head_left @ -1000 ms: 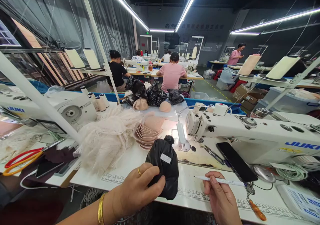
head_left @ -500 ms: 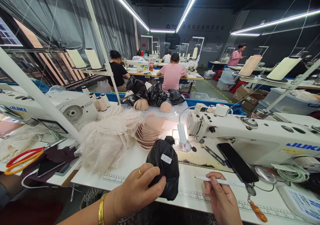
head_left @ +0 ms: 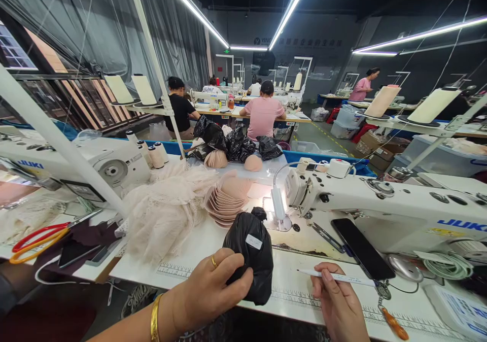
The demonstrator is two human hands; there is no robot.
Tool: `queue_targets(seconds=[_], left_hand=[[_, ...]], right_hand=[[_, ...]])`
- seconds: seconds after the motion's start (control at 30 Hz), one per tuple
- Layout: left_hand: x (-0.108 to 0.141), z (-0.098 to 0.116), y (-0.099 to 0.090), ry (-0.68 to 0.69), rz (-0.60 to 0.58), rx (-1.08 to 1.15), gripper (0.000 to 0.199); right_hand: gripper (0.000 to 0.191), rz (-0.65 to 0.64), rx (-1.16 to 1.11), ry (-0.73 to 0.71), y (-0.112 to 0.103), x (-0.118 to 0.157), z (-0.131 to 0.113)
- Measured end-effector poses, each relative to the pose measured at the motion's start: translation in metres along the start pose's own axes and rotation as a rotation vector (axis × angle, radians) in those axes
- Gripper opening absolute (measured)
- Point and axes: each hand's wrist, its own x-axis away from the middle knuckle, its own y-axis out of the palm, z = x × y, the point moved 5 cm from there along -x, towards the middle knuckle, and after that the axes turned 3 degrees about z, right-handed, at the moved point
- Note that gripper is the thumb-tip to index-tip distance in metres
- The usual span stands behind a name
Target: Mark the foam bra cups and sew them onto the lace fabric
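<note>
My left hand (head_left: 216, 286), with a gold ring and bangle, is closed on the lower left side of a knotted black plastic bag (head_left: 258, 266). A small white label (head_left: 253, 241) with faint writing is stuck on the bag. Between thumb and fingers of my right hand (head_left: 337, 299) is a slim white pen (head_left: 350, 278), its dark tip pointing left toward the bag. Behind the bag lies a stack of beige bra cups (head_left: 224, 202). Left of those, cream lace fabric (head_left: 160, 215) is heaped on the white table (head_left: 148, 276).
A sewing machine (head_left: 380, 200) with a lit lamp (head_left: 278, 202) stands right. Tweezers (head_left: 327, 236) and a black phone (head_left: 361, 248) lie before it. Scissors (head_left: 40, 240) lie far left beside another person's arm (head_left: 17, 283). Black bags (head_left: 239, 144) sit behind; co-workers (head_left: 265, 111) sit beyond.
The whole view has shifted very slightly. Both hands, the bag and the pen hold the same positions.
</note>
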Motion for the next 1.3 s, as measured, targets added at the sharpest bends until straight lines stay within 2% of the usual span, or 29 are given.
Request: queue_targets(seconds=[0.4,0.67,1.3], left_hand=[[-0.008,0.0,-0.005,0.007,0.012,-0.033,0.023],[-0.007,-0.002,-0.003,0.009,0.009,-0.036,0.023],[-0.013,-0.003,-0.01,0.012,0.029,-0.055,0.022]], right_hand=[[0.044,0.009,0.019,-0.026,-0.002,-0.001,0.0],[0.042,0.0,0.0,0.008,-0.001,0.0,0.002],[0.041,-0.01,-0.049,0.013,0.001,-0.001,0.004]])
